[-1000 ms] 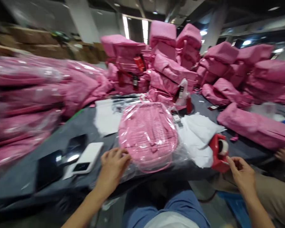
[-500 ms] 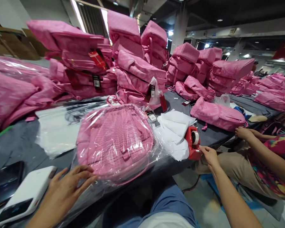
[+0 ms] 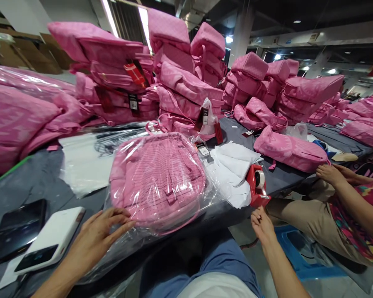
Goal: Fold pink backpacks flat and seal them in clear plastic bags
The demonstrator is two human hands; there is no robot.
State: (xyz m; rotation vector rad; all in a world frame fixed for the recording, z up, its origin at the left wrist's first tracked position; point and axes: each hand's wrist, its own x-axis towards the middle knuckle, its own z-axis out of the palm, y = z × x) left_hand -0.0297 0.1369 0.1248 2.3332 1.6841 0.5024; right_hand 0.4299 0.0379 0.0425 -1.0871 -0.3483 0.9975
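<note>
A pink backpack (image 3: 161, 178) lies in front of me inside a clear plastic bag (image 3: 213, 196). My left hand (image 3: 102, 231) rests on the bag's near left edge, fingers stretched out and thumb apart from them. At the table's front edge, to the right, stands a red tape dispenser (image 3: 255, 188) with a roll of tape (image 3: 260, 179). Just below it my right hand (image 3: 262, 225) is closed in a pinch, off the dispenser. Whatever it may hold is too small to make out. White paper sheets (image 3: 234, 161) lie between the backpack and the dispenser.
A white power bank (image 3: 57, 231) and a black phone (image 3: 21, 227) lie at left. Stacks of pink backpacks (image 3: 186, 82) line the table's back. Another person's hand (image 3: 331, 174) touches a pink bag (image 3: 290, 149) at right. A blue stool (image 3: 301, 248) stands below.
My right hand has come away from the tape dispenser's front, moving down and toward me. My left hand stays on the bagged backpack. The view has shifted slightly left.
</note>
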